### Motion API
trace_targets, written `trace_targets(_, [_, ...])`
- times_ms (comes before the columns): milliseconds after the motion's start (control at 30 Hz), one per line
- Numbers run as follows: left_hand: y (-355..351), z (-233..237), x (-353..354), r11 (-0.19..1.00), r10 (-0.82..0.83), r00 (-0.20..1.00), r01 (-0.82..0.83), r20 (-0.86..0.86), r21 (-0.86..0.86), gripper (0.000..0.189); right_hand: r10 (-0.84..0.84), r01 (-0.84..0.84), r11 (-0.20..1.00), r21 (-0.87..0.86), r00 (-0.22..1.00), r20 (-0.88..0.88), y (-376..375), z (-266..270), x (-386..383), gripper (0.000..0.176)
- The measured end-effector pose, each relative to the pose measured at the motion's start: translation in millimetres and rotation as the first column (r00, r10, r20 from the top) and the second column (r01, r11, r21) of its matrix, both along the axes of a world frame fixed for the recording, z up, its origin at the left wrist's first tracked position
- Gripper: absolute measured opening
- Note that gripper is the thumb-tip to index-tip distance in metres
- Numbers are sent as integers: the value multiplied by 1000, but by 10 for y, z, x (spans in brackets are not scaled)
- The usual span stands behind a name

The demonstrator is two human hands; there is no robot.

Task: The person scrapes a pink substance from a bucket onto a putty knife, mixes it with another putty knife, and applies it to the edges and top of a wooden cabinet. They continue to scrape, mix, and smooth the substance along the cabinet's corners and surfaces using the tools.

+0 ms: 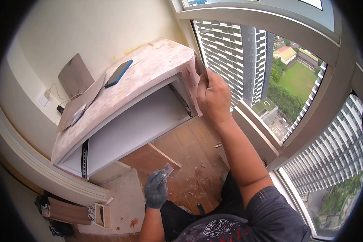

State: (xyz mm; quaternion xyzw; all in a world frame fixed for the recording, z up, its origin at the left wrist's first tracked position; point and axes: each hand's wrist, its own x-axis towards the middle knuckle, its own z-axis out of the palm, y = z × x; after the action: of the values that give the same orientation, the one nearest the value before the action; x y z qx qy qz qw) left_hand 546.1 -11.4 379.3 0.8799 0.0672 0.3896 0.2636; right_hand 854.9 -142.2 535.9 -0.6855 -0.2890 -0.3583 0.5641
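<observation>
Up at the far right end of the putty-smeared cabinet (149, 68), the right hand (214, 97) is closed around a thin scraper blade (200, 66) and holds it flat against the cabinet's end face. The gloved left hand (156, 189) hangs well below, near the body over the wooden floor (189, 149), its fingers wrapped around a small putty knife (166, 169). A phone (118, 73) lies on the cabinet top, left of the blade.
</observation>
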Motion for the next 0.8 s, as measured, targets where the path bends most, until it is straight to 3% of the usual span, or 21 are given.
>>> trace_targets(167, [-9,84,-34,1000,-29,999,29,-25,-11,22,67,-67,998,12,992,-103,-107,60,532,23])
trace_targets(267, [14,89,-56,999,-31,999,32,-37,13,22,199,-200,980,2,973,-116,-23,13,671,21])
trace_targets(400, [95,-65,-111,1000,-4,999,5,-34,24,22,99,-97,995,-23,994,51,-3,37,439,20])
trace_targets(667, [43,-44,-75,998,-9,1000,8,-11,-66,22,-166,179,980,-93,977,133,391,-111,-41,40])
trace_targets(800, [50,-95,-87,998,4,1000,-5,-21,-69,23,-171,187,978,-90,972,162,540,-137,-195,46])
